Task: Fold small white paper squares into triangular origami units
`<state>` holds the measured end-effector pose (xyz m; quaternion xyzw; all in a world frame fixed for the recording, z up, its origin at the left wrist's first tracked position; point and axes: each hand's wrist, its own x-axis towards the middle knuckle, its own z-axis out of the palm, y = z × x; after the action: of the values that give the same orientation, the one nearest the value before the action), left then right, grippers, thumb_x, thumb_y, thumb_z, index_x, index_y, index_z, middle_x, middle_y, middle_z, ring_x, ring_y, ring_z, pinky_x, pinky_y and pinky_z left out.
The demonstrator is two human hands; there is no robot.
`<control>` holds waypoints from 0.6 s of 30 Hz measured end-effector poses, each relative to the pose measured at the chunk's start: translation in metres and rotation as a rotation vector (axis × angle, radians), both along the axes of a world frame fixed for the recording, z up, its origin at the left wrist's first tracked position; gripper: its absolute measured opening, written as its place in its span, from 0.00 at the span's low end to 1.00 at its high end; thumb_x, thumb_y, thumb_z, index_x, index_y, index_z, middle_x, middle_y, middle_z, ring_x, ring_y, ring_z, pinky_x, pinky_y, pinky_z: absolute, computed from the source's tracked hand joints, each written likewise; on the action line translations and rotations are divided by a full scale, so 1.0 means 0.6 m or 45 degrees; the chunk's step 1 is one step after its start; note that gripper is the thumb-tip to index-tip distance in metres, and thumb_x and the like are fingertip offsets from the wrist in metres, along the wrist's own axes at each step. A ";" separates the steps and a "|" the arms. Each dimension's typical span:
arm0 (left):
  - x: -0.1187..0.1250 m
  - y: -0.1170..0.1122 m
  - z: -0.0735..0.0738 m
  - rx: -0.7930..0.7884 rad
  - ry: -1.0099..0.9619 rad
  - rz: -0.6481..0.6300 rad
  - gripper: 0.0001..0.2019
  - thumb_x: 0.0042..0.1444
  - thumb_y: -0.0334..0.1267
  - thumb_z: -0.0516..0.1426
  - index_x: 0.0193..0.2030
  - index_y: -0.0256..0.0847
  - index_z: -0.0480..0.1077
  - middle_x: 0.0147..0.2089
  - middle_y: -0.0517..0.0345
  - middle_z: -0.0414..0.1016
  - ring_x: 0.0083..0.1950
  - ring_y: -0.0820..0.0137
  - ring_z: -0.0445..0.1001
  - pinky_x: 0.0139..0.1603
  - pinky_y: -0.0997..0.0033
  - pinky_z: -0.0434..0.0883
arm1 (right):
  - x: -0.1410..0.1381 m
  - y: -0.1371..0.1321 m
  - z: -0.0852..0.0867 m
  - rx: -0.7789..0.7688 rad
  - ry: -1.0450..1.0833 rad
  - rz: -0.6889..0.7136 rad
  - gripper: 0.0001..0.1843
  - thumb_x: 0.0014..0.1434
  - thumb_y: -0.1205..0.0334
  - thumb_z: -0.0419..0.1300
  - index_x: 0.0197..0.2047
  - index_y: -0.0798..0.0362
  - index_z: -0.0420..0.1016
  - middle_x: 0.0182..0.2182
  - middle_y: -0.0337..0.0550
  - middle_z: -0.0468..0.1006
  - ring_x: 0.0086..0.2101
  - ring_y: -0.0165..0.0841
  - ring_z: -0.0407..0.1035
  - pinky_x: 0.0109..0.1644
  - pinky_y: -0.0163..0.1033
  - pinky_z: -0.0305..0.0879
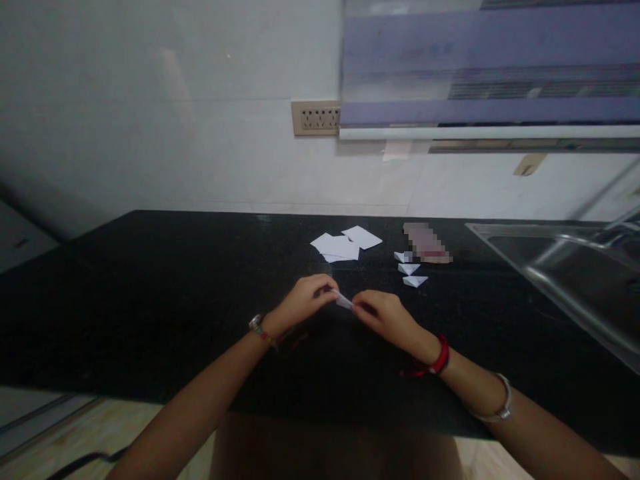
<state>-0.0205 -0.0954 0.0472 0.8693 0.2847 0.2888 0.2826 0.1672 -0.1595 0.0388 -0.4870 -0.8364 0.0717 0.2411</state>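
Note:
A small folded piece of white paper [344,301] is stretched between my two hands, a little above the dark countertop. My left hand [313,295] pinches its left end between thumb and fingers. At the opposite end, my right hand [384,313] grips the paper the same way. Just beyond my hands lie several loose white paper sheets [341,247], partly overlapping. Off to the right, three small folded paper pieces [415,281] sit in a column, one behind another.
The black countertop [150,300] runs along a white tiled wall. A pinkish, blurred-out flat item [427,243] lies behind the folded pieces. To the right is a metal sink [565,267]. A socket panel [316,119] and a purple striped blind [425,67] are on the wall.

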 end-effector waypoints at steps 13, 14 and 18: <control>-0.001 0.005 -0.015 -0.072 0.148 0.005 0.08 0.48 0.38 0.55 0.35 0.38 0.67 0.33 0.59 0.68 0.30 0.76 0.65 0.30 0.77 0.63 | 0.007 0.003 0.004 0.449 -0.648 0.062 0.08 0.55 0.72 0.50 0.33 0.56 0.69 0.26 0.43 0.69 0.27 0.30 0.60 0.30 0.36 0.52; -0.001 0.006 -0.016 -0.065 0.143 0.013 0.07 0.49 0.37 0.54 0.35 0.38 0.67 0.33 0.59 0.68 0.30 0.76 0.65 0.30 0.77 0.63 | 0.006 0.004 0.002 0.419 -0.625 0.060 0.08 0.55 0.71 0.50 0.34 0.56 0.69 0.27 0.44 0.70 0.28 0.31 0.61 0.31 0.35 0.53; 0.000 0.007 -0.013 -0.054 0.083 0.056 0.05 0.49 0.34 0.54 0.33 0.37 0.67 0.33 0.59 0.68 0.31 0.76 0.66 0.30 0.77 0.64 | 0.011 0.013 -0.006 0.284 -0.352 -0.072 0.10 0.58 0.66 0.47 0.38 0.55 0.68 0.35 0.47 0.70 0.35 0.32 0.63 0.36 0.35 0.59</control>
<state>-0.0206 -0.0912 0.0394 0.8655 0.3189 0.2605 0.2852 0.1737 -0.1519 0.0352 -0.4859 -0.8502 -0.0960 0.1781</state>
